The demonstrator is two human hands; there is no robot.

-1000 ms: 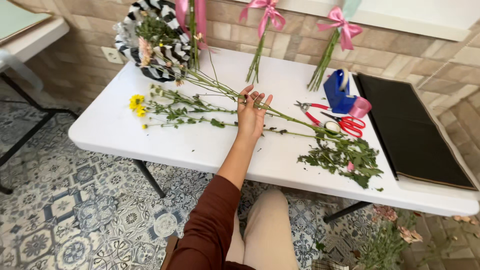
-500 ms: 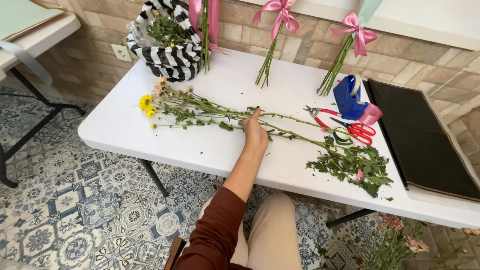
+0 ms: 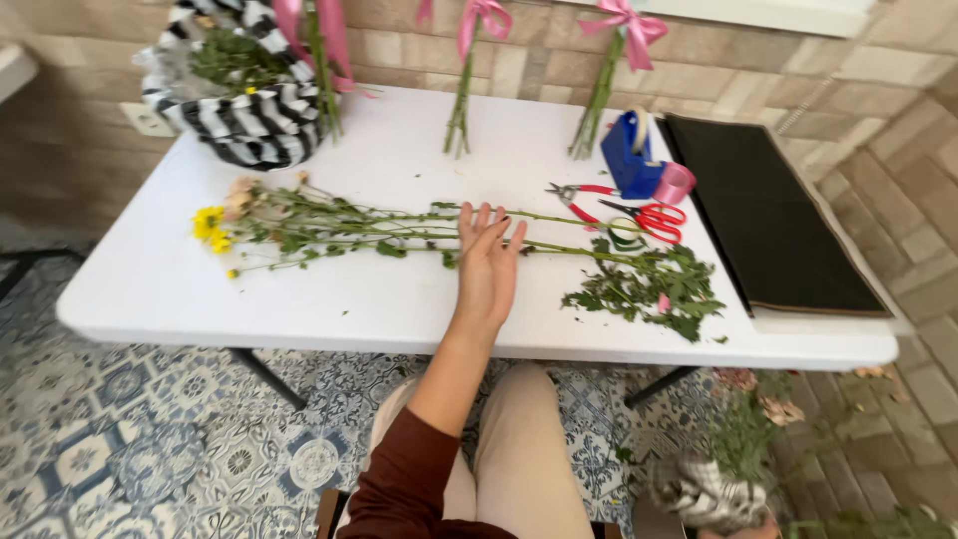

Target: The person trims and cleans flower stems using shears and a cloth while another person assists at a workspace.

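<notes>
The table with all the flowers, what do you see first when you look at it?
First, the long flower stems lying across the middle of the white table, yellow blooms at their left end, with an open hand flat on them. Next, the striped black-and-white bag at the back left, and the red scissors to the right.

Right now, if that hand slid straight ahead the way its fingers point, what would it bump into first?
The left hand points toward the wall. Its fingertips already lie on the flower stems, so those come first. Past them the white table looks free.
</notes>
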